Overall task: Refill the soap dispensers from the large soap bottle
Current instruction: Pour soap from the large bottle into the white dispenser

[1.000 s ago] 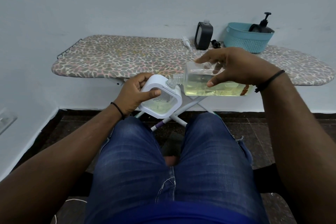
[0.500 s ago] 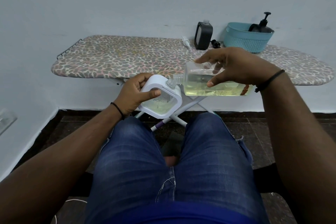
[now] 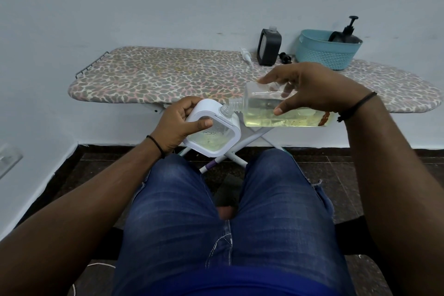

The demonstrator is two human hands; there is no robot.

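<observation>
Sitting in blue jeans [image 3: 216, 223], a person is seen from above, both forearms reaching forward over the knees. A white-framed soap dispenser [image 3: 213, 132] is gripped by the left hand [image 3: 179, 125], thumb across its clear front and fingers curled behind, tilted with its open neck toward the right. A large clear soap bottle [image 3: 288, 113], about half full of yellowish liquid, is held on its side by the right hand [image 3: 310, 86], thumb beneath and fingers spread over the top; its threaded mouth meets the dispenser's neck. Beyond the hands lies an ironing board [image 3: 168, 74] with a leopard-print cover serving as worktop. Near its far edge stand a black dispenser [image 3: 268, 47] and a teal basket [image 3: 326, 53] containing a black pump bottle [image 3: 346, 33].
</observation>
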